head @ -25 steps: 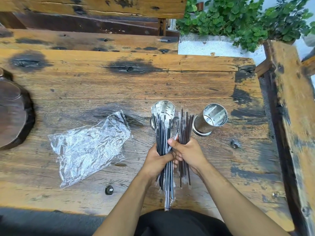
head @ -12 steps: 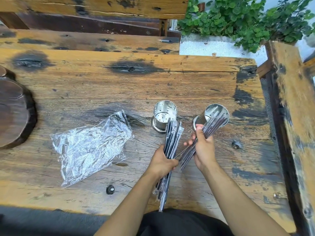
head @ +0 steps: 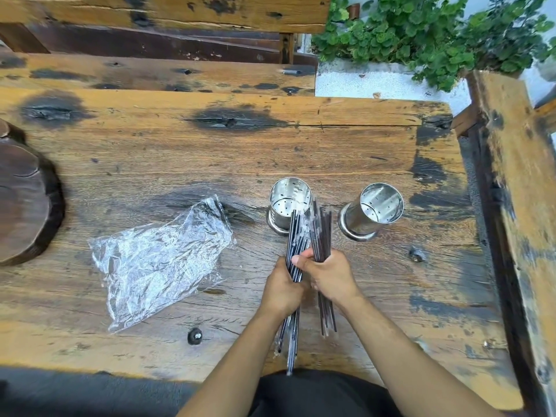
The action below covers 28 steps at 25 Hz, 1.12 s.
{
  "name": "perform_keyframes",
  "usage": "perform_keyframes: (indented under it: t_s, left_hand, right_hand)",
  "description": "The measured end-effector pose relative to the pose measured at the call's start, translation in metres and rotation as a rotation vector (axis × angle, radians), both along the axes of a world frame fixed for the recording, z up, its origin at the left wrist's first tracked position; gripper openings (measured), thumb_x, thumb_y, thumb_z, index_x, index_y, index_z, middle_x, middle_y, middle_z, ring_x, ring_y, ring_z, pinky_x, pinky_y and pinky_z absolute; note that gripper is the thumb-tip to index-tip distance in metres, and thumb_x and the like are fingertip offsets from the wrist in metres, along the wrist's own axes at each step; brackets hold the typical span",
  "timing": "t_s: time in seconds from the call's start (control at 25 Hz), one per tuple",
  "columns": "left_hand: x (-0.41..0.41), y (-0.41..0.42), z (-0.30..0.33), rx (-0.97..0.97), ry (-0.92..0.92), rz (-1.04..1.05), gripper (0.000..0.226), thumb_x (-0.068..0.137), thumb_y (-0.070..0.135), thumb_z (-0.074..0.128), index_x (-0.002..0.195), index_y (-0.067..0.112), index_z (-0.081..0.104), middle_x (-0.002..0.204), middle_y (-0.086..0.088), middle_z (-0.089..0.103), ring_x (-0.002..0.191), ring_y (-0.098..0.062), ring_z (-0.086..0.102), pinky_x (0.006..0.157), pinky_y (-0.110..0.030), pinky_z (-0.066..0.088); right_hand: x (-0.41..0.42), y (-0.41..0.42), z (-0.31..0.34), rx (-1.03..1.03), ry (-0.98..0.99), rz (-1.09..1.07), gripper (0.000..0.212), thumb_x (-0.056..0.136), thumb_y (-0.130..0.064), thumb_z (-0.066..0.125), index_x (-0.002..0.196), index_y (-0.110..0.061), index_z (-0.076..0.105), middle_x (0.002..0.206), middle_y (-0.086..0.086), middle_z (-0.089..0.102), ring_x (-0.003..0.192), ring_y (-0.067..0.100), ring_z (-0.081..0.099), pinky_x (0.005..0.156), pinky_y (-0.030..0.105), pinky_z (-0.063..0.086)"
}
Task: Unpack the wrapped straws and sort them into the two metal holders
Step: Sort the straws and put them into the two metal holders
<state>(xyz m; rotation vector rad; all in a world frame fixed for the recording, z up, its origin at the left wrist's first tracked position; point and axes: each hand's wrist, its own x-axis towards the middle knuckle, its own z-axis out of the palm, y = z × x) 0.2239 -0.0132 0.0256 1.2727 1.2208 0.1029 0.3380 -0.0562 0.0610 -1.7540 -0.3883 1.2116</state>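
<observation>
Both hands meet over the near middle of the worn wooden tabletop (head: 346,145), each curled round its own bundle of dark wrapped straws. The left hand (head: 282,288) grips the left bundle (head: 296,236), whose lower ends run down past the wrist toward the tabletop's near edge. The right hand (head: 331,275) holds the right bundle (head: 322,230), its thumb stretched across toward the left bundle (whether the thumb presses on it cannot be told). The two bundles stand close side by side, their upper ends reaching up between the two metal holders.

The left holder (head: 288,195) stands just beyond the straw tips, its lower wall partly hidden by them; the right holder (head: 379,206) stands apart to the right. Both are perforated steel cylinders, upright, with nothing seen inside.

A crumpled clear plastic bag (head: 159,260) lies flat to the left of the hands. A dark round wooden slab (head: 24,203) sits at the far left edge, and green plants (head: 436,34) grow beyond the far right corner.
</observation>
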Motion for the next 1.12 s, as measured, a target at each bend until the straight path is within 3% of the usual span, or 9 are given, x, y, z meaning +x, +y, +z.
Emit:
perform_keyframes:
  t_s: [0.08, 0.2, 0.32, 0.4, 0.52, 0.68, 0.88, 1.0, 1.12]
  left_hand:
    - [-0.001, 0.004, 0.001, 0.012, 0.026, -0.021, 0.062, 0.077, 0.034, 0.074, 0.136, 0.026, 0.058, 0.124, -0.001, 0.075, 0.105, -0.015, 0.073, 0.098, -0.041, 0.061]
    - [-0.001, 0.006, 0.002, -0.009, 0.055, -0.051, 0.069, 0.081, 0.019, 0.076, 0.144, 0.012, 0.049, 0.126, -0.011, 0.073, 0.106, -0.025, 0.074, 0.095, -0.048, 0.062]
    - [0.002, 0.006, 0.005, -0.037, 0.064, -0.068, 0.062, 0.083, 0.008, 0.074, 0.139, 0.007, 0.048, 0.105, -0.016, 0.077, 0.08, -0.024, 0.074, 0.074, -0.05, 0.064]
    - [0.001, 0.005, 0.004, -0.046, 0.078, -0.093, 0.067, 0.084, 0.006, 0.074, 0.144, 0.004, 0.044, 0.103, -0.017, 0.076, 0.07, -0.018, 0.07, 0.062, -0.039, 0.059]
    - [0.0, 0.005, 0.007, -0.06, 0.044, -0.086, 0.071, 0.085, 0.004, 0.073, 0.15, 0.006, 0.043, 0.116, -0.019, 0.075, 0.068, -0.014, 0.068, 0.061, -0.028, 0.055]
    - [-0.001, 0.006, 0.009, -0.089, 0.021, -0.063, 0.047, 0.084, -0.003, 0.07, 0.126, 0.012, 0.054, 0.083, -0.003, 0.074, 0.052, 0.002, 0.065, 0.05, -0.017, 0.05]
    - [-0.002, 0.006, 0.008, -0.108, 0.034, -0.034, 0.078, 0.085, -0.003, 0.069, 0.155, 0.005, 0.037, 0.133, -0.022, 0.068, 0.058, -0.001, 0.068, 0.056, -0.02, 0.054]
    - [-0.003, 0.005, 0.009, -0.2, -0.083, -0.017, 0.073, 0.087, -0.007, 0.069, 0.152, 0.015, 0.044, 0.108, -0.01, 0.076, 0.064, -0.015, 0.068, 0.068, -0.034, 0.064]
    - [-0.003, 0.006, 0.009, -0.233, -0.213, -0.037, 0.067, 0.087, -0.011, 0.069, 0.136, 0.035, 0.062, 0.089, 0.002, 0.078, 0.061, -0.016, 0.063, 0.063, -0.036, 0.062]
  right_hand:
    - [0.002, -0.003, 0.0, 0.051, 0.152, -0.049, 0.018, 0.087, -0.006, 0.079, 0.078, -0.008, 0.063, 0.046, -0.006, 0.042, 0.037, 0.006, 0.034, 0.039, 0.02, 0.028]
    - [0.005, -0.006, 0.002, 0.065, 0.205, -0.072, 0.019, 0.085, -0.008, 0.08, 0.078, -0.009, 0.063, 0.051, 0.001, 0.041, 0.04, 0.01, 0.033, 0.039, 0.023, 0.029]
    - [0.007, -0.009, -0.001, 0.066, 0.255, -0.101, 0.021, 0.085, -0.009, 0.081, 0.077, -0.013, 0.062, 0.052, -0.002, 0.044, 0.039, 0.009, 0.034, 0.039, 0.023, 0.03]
    - [0.009, -0.011, -0.002, 0.058, 0.267, -0.104, 0.019, 0.086, -0.008, 0.08, 0.084, -0.011, 0.062, 0.054, -0.003, 0.046, 0.039, 0.008, 0.034, 0.038, 0.022, 0.03]
    - [0.01, -0.011, -0.003, 0.052, 0.275, -0.106, 0.019, 0.085, -0.006, 0.08, 0.094, -0.008, 0.063, 0.054, -0.006, 0.051, 0.039, 0.007, 0.035, 0.038, 0.022, 0.031]
    - [0.01, -0.009, -0.001, 0.061, 0.288, -0.124, 0.018, 0.085, -0.003, 0.08, 0.093, -0.006, 0.064, 0.055, -0.002, 0.05, 0.04, 0.008, 0.037, 0.039, 0.023, 0.033]
    - [0.013, -0.004, 0.001, 0.027, 0.227, -0.176, 0.027, 0.08, -0.012, 0.085, 0.09, 0.005, 0.067, 0.074, 0.018, 0.05, 0.041, 0.011, 0.038, 0.041, 0.026, 0.035]
    - [0.015, -0.007, 0.002, 0.006, 0.291, -0.133, 0.043, 0.071, -0.027, 0.09, 0.088, 0.005, 0.068, 0.055, 0.011, 0.047, 0.04, 0.014, 0.04, 0.052, 0.034, 0.045]
    - [0.02, -0.012, -0.001, -0.016, 0.387, -0.105, 0.06, 0.069, -0.031, 0.091, 0.105, 0.008, 0.065, 0.047, 0.0, 0.047, 0.043, 0.016, 0.041, 0.061, 0.034, 0.054]
